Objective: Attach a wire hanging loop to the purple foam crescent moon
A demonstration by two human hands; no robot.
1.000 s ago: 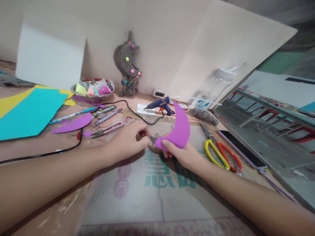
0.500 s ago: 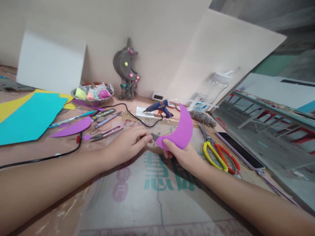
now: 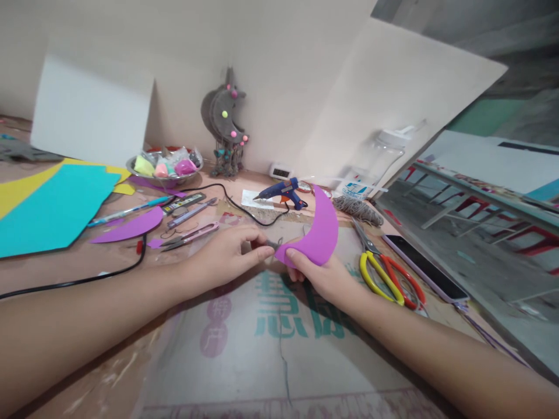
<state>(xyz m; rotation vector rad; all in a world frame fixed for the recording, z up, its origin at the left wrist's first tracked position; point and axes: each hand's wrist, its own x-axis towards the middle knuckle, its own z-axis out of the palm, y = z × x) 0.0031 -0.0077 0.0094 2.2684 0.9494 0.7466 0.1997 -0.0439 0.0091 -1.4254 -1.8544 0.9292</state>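
Tipped slightly leftward since earlier, with flat purple foam-like crescent point(image 3: 324, 233) clasped in right hand point(image 3: 323, 276) in front of blue plastic glue gun point(image 3: 278, 189), and grey yarn point(image 3: 274, 245) at its tip pinched in left hand point(image 3: 231, 255), likely kept taut.

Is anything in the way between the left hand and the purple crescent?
Only a small grey piece, between the left hand and the lower-left tip of the purple crescent that the right hand holds. Nothing else visible intervenes.

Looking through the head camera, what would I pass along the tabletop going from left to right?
Turquoise sheet, metal bowl, grey moon ornament, purple crescent, scissors, phone.
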